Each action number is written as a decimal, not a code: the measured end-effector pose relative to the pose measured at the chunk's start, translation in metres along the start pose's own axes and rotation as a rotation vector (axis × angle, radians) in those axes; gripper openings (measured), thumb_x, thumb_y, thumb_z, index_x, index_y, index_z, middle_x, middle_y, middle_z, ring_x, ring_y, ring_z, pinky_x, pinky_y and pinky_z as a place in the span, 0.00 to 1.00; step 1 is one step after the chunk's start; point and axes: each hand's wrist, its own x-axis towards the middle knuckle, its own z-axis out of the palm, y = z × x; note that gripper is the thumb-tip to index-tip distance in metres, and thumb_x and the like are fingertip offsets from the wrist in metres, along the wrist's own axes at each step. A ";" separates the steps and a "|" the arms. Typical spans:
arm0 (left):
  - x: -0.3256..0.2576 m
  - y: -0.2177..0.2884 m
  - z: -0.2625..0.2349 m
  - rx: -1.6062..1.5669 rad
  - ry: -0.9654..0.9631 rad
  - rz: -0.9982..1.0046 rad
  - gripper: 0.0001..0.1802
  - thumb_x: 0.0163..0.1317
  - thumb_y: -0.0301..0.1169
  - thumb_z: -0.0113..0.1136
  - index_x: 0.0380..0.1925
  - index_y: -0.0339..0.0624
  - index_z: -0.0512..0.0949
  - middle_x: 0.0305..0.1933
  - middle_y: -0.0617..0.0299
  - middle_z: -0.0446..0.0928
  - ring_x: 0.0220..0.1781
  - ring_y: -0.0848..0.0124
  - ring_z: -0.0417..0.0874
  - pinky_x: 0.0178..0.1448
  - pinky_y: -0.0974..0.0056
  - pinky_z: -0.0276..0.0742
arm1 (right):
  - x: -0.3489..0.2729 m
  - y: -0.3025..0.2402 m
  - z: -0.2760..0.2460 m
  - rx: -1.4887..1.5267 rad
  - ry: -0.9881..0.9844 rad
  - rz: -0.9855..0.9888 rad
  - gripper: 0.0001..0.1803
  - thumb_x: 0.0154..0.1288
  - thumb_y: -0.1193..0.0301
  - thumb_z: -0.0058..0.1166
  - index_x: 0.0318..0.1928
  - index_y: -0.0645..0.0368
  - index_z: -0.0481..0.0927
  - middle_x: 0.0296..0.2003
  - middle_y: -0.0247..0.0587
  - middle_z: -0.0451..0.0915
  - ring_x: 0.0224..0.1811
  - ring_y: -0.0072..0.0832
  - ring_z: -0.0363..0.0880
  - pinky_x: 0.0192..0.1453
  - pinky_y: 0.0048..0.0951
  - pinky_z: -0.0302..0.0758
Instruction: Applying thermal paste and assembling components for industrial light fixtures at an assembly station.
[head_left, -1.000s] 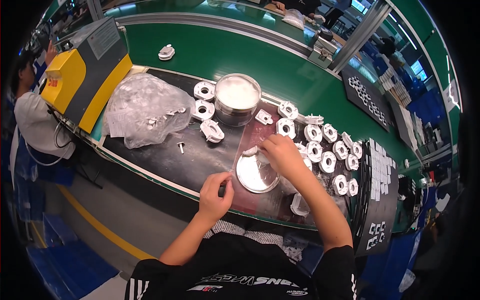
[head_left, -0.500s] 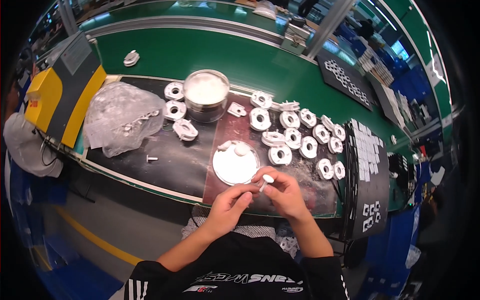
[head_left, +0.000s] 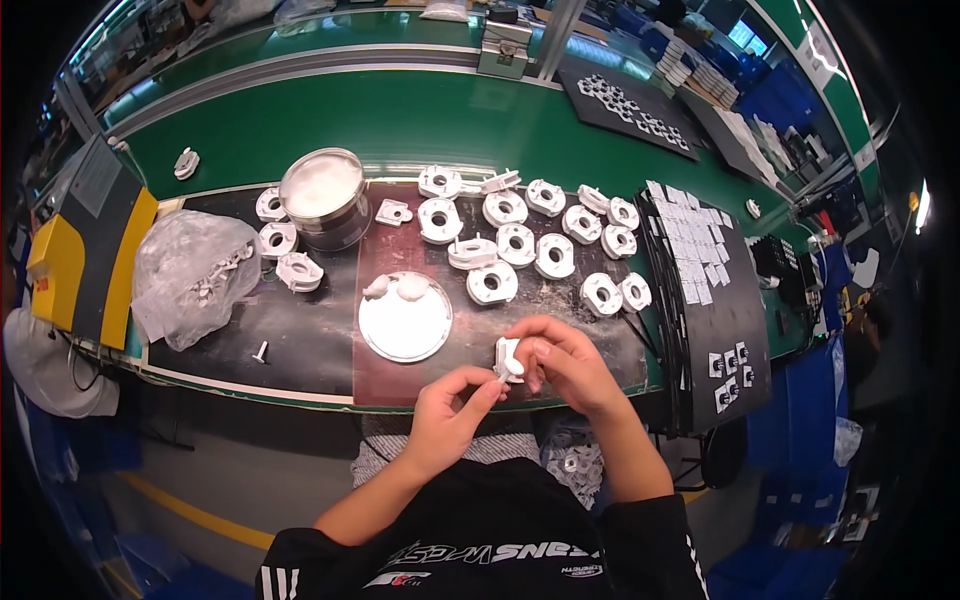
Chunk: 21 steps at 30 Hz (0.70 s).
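I hold a small white stemmed piece just below and right of the frame's centre, tilted, its rounded head up and rightward. Right behind it I see a white housing, partly hidden; whether they touch, I can't tell.

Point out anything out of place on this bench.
A white pin lies loose on the black mat, outside the plastic bag; a white part sits on the green bench at upper left, apart from the rest.
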 end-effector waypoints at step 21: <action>0.048 -0.042 0.011 1.151 -0.016 0.331 0.51 0.45 0.42 0.85 0.68 0.33 0.70 0.66 0.46 0.73 0.66 0.45 0.73 0.71 0.48 0.71 | 0.021 0.016 -0.067 -0.228 0.172 0.051 0.09 0.76 0.73 0.59 0.50 0.65 0.83 0.36 0.34 0.85 0.33 0.15 0.78 0.41 0.18 0.76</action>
